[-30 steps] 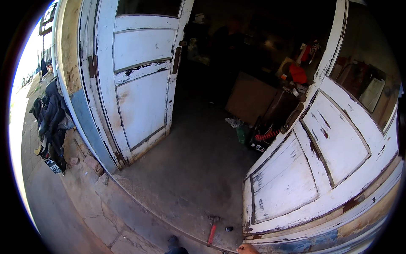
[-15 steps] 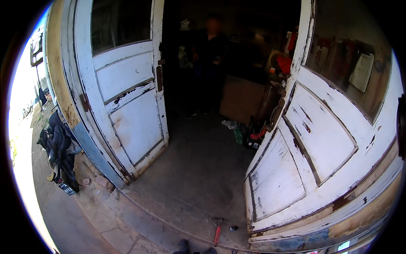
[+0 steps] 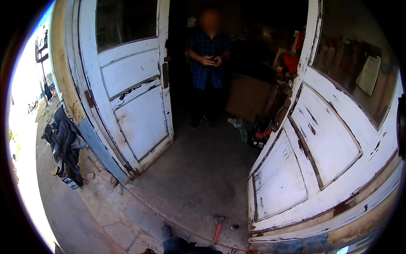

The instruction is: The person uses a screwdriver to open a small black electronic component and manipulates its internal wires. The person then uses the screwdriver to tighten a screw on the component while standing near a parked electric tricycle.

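Note:
My left hand (image 3: 147, 251) and my right hand (image 3: 253, 251) barely show at the lower edge; I cannot tell what their fingers are doing. My right hand is nearest the right white door (image 3: 325, 144), whose paint is peeling. A red-handled hammer (image 3: 218, 230) lies on the doorstep, with a small dark round object (image 3: 234, 227) beside it. My dark shoe (image 3: 166, 232) is on the pavement before the step. The left white door (image 3: 139, 127) stands open, also worn and chipped.
A person (image 3: 207, 63) in a dark blue patterned shirt stands inside, holding something small. A brown board (image 3: 247, 97) and clutter are behind the right door. A pile of dark clothing (image 3: 63, 142) lies outside beside broken bricks (image 3: 105, 177) at left.
The person inside has come forward out of the dark toward the doorway. My view has tilted up and shifted since the earliest frame, and more of my legs shows at the bottom.

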